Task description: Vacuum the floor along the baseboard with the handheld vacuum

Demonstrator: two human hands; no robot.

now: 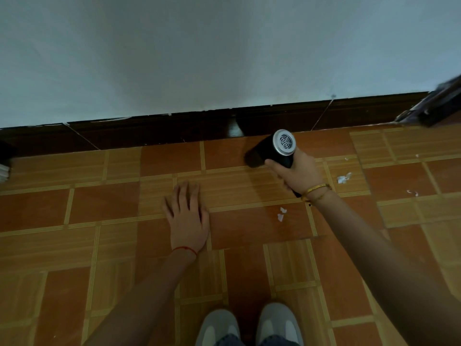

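Note:
A black handheld vacuum with a silver vented rear cap points down-left at the orange tiled floor, its nozzle just in front of the dark brown baseboard. My right hand is wrapped around its handle. My left hand rests flat on the floor with fingers spread, left of the vacuum and holding nothing. Small white paper scraps lie on the tiles: a pair below the vacuum, and others to its right.
A pale wall rises above the baseboard. A dark object leans in at the far right by the wall. Something dark and white sits at the left edge. My two grey shoes stand at the bottom.

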